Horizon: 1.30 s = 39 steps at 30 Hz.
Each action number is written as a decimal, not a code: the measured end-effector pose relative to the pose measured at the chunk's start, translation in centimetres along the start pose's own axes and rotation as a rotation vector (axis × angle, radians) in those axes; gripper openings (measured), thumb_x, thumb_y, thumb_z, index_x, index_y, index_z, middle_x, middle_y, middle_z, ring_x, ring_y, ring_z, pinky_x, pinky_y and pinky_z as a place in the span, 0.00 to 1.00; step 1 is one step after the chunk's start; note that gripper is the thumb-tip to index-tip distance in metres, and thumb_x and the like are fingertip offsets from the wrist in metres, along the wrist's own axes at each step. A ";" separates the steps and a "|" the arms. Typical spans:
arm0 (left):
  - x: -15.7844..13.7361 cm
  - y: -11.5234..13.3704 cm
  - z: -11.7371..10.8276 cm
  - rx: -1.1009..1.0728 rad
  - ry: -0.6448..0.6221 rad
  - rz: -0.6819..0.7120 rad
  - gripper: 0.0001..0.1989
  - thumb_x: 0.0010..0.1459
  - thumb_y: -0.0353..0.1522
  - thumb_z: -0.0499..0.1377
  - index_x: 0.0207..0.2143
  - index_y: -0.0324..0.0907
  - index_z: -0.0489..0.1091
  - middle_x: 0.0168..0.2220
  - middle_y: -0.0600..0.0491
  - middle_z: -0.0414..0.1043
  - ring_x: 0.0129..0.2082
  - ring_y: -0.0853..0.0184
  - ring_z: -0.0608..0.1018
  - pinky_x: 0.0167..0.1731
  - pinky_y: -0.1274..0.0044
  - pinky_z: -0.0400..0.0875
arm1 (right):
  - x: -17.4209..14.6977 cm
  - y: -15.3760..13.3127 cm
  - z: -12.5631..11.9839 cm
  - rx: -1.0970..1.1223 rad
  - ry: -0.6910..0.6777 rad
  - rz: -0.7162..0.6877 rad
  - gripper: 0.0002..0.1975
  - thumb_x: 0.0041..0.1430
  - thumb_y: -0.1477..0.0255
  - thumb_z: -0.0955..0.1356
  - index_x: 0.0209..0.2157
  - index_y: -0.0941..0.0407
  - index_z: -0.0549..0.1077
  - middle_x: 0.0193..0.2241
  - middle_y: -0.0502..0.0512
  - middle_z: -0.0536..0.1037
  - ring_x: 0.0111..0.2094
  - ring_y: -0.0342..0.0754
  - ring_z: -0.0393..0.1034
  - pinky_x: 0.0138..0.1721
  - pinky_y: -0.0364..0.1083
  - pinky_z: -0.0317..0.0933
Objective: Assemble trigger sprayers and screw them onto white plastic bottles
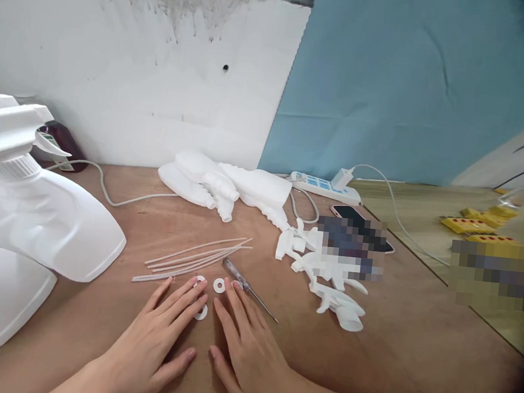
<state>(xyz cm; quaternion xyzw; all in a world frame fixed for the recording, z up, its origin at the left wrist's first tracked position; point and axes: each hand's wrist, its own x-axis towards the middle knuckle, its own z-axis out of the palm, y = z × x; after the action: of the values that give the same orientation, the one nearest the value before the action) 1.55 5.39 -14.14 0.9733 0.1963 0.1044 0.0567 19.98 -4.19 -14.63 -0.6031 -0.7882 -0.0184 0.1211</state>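
My left hand [156, 334] lies palm down on the brown table, fingers stretched out and holding nothing. Its fingertips partly cover two white washers, one of them the lower washer [201, 313]. My right hand [247, 349] rests flat beside it, also with fingers extended. Another white washer [219, 286] sits by its fingertips. A screwdriver [246, 284] with a clear handle lies just beyond the right fingers, its shaft pointing right. Several thin white tubes [191, 261] are spread past the left fingertips. To the right is a pile of white spray trigger heads [344, 306].
White spray bottles [78, 228] stand at the left, one topped with a trigger head. White bottle bodies [198, 181] lie along the wall. A power strip [325, 187], a phone [356, 224] and cables are at the back right. Yellow packages [472, 224] sit farther right.
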 end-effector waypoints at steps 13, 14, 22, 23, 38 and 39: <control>-0.1 -0.8 -0.5 -0.047 0.049 -0.004 0.25 0.56 0.29 0.47 0.58 0.41 0.50 0.60 0.47 0.52 0.59 0.60 0.57 0.56 0.65 0.53 | 0.1 -0.2 -0.6 0.109 0.064 -0.024 0.19 0.57 0.72 0.59 0.51 0.60 0.63 0.56 0.65 0.59 0.51 0.55 0.57 0.50 0.54 0.54; -0.2 -0.9 -0.5 -0.052 0.065 -0.024 0.23 0.56 0.29 0.48 0.56 0.41 0.53 0.58 0.47 0.55 0.57 0.60 0.59 0.54 0.66 0.56 | 0.1 -0.2 -0.5 0.117 0.081 -0.026 0.19 0.57 0.73 0.59 0.50 0.60 0.63 0.55 0.64 0.59 0.52 0.55 0.56 0.50 0.54 0.54; -0.4 -1.4 -0.4 -0.065 0.077 -0.087 0.15 0.56 0.30 0.49 0.46 0.42 0.63 0.49 0.47 0.65 0.49 0.59 0.66 0.46 0.69 0.62 | 0.4 0.0 0.1 0.049 0.120 0.136 0.10 0.56 0.71 0.61 0.39 0.58 0.68 0.41 0.60 0.69 0.42 0.55 0.59 0.42 0.54 0.54; -0.3 -1.4 -0.5 -0.066 0.081 -0.078 0.15 0.56 0.30 0.49 0.46 0.42 0.63 0.49 0.48 0.64 0.50 0.60 0.65 0.46 0.69 0.61 | 0.5 0.0 0.1 0.044 0.116 0.136 0.10 0.56 0.71 0.61 0.39 0.58 0.68 0.40 0.59 0.69 0.42 0.55 0.59 0.42 0.54 0.53; 0.0 -1.0 -0.4 -0.103 0.087 -0.055 0.19 0.55 0.28 0.48 0.50 0.41 0.58 0.54 0.48 0.61 0.54 0.60 0.62 0.50 0.68 0.58 | 1.0 0.5 -0.4 0.205 0.012 0.036 0.14 0.57 0.74 0.59 0.45 0.58 0.65 0.56 0.58 0.60 0.56 0.55 0.50 0.53 0.56 0.51; 0.0 -1.0 -0.4 -0.097 0.077 -0.052 0.20 0.55 0.28 0.48 0.51 0.41 0.57 0.55 0.48 0.60 0.55 0.61 0.61 0.51 0.68 0.57 | 1.0 0.5 -0.5 0.210 0.006 0.032 0.14 0.57 0.74 0.59 0.45 0.58 0.65 0.56 0.58 0.60 0.56 0.55 0.50 0.53 0.56 0.51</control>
<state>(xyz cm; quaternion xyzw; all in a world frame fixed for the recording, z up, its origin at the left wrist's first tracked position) 1.05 6.34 -13.89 0.9593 0.2182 0.1499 0.0987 20.32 -3.16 -14.03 -0.5997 -0.7756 0.0646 0.1863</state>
